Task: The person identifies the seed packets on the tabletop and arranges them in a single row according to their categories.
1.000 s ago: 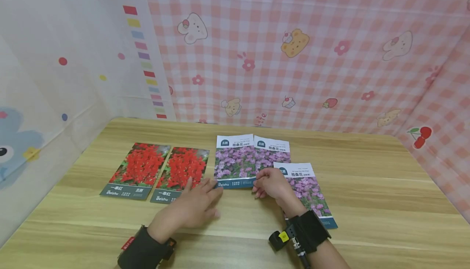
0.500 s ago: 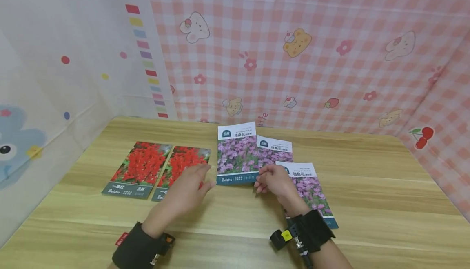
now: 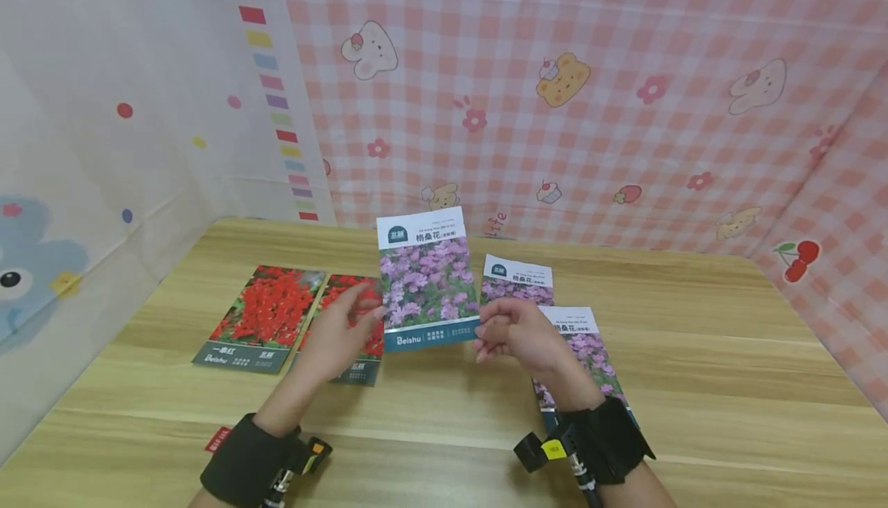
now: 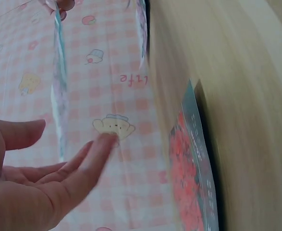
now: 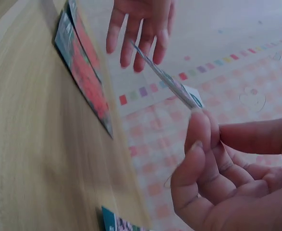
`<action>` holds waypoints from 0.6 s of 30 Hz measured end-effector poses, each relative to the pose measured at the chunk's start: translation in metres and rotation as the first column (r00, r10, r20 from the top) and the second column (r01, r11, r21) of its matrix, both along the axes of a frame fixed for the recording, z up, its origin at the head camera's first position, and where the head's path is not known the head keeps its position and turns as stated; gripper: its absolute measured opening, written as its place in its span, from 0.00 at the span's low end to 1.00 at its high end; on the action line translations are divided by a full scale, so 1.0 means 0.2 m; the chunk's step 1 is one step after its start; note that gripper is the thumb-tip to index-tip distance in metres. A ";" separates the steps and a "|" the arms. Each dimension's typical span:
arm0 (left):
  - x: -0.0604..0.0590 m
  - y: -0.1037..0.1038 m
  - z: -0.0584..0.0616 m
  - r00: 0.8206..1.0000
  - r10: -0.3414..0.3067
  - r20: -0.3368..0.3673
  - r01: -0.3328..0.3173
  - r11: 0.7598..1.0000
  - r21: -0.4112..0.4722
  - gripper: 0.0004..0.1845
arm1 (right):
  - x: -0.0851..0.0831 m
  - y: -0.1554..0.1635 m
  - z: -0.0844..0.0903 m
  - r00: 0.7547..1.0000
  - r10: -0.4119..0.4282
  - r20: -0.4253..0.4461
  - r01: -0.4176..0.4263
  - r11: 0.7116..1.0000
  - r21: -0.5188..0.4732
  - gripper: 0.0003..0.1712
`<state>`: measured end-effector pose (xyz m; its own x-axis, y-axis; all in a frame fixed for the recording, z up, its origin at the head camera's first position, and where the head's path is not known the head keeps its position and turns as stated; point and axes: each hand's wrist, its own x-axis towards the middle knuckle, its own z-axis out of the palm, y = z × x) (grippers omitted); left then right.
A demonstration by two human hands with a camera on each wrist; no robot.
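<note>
A seed packet with purple flowers [image 3: 428,280] is held up off the table, its front toward the head camera. My right hand [image 3: 516,334] pinches its lower right corner between thumb and fingers. At the packet's left edge is my left hand [image 3: 344,332]; in the left wrist view the thumb and fingers [image 4: 90,168] stand apart on either side of the packet's edge. Behind that hand lies a red-flower packet [image 3: 357,375], partly covered, beside another red-flower packet [image 3: 267,311]. Two more purple-flower packets, one farther back [image 3: 516,280] and one nearer [image 3: 590,354], lie partly behind my right hand.
The wooden table [image 3: 444,446] carries all the loose packets. A pink checked cloth [image 3: 527,153] hangs along its back edge, and a white printed cloth [image 3: 159,153] hangs on the left. Each wrist wears a black strap with a small camera.
My right hand has lifted the purple-flower packet off the table, and it has swung up and left. My left hand rose from the table and came to the packet's left edge.
</note>
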<state>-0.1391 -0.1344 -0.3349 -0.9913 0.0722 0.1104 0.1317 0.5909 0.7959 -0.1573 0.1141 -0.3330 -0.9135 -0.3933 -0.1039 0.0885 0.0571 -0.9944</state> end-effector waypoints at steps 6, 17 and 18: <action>0.00 -0.01 0.01 0.996 0.035 0.077 -0.043 0.994 0.102 0.26 | 0.02 -0.01 0.02 0.995 0.095 -0.005 -0.095 0.995 0.005 0.05; 0.01 0.00 0.03 0.999 0.021 0.047 -0.028 0.990 0.141 0.26 | 0.02 -0.01 0.02 0.994 0.091 -0.060 -0.086 0.993 0.080 0.06; 0.01 0.00 0.03 0.999 0.018 0.047 -0.025 0.989 0.147 0.26 | 0.02 -0.01 0.02 0.994 0.086 -0.065 -0.081 0.993 0.087 0.06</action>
